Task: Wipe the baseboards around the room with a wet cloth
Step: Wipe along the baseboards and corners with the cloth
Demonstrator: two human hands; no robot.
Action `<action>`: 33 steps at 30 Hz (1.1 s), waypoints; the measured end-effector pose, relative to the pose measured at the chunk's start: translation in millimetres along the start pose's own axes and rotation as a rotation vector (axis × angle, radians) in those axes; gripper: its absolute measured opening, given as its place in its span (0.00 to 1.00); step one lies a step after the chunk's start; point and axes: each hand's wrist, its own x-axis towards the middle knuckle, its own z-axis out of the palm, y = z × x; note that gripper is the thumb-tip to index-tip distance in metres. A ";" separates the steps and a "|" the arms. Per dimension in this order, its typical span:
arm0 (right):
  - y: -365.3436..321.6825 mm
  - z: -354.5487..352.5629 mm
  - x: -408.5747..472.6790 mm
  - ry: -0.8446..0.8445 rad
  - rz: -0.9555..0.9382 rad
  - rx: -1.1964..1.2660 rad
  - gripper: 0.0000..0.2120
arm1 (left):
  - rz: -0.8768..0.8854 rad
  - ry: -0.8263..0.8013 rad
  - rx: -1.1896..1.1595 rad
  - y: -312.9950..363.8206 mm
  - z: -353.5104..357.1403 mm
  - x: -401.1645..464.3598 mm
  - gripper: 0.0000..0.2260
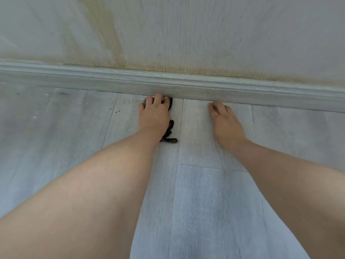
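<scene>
Two hands at the baseboard (186,86): left hand (154,113) grasps a dark, limp cloth (170,104); right hand (223,118) relaxed; bunch cloth mid-length.

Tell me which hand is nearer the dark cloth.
Left. The left hand lies on top of the dark cloth, at the foot of the baseboard. The right hand rests on the floor to its right, apart.

The lower frame is filled by a pale grey plank floor (196,202), marked by dark specks at centre left. The upper frame is taken up by a light wall (205,30), stained yellowish at upper left.
</scene>
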 end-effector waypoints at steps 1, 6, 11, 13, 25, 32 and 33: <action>-3.2 -0.8 -0.7 -0.021 0.029 -0.003 0.27 | 0.019 0.017 0.021 -0.4 1.6 -0.1 0.20; -18.6 -5.2 2.2 -0.075 0.148 -0.016 0.28 | 0.062 0.050 0.026 -3.0 4.4 -0.8 0.19; -27.2 -10.2 3.1 -0.121 0.216 -0.029 0.29 | 0.076 0.068 -0.003 -5.8 7.0 -0.8 0.17; -28.6 -10.6 2.9 -0.122 0.225 -0.026 0.29 | 0.086 0.060 -0.010 -5.8 6.8 -1.5 0.17; -36.9 -2.4 2.2 -0.109 0.289 -0.038 0.27 | 0.419 0.132 -0.094 26.6 1.6 3.3 0.18; -36.3 -2.4 -4.1 -0.093 0.269 -0.103 0.30 | 0.395 0.175 -0.050 -13.7 6.5 11.6 0.13; -36.8 -1.8 -3.6 -0.084 0.271 -0.100 0.30 | 0.378 0.151 -0.026 -18.2 5.2 12.8 0.13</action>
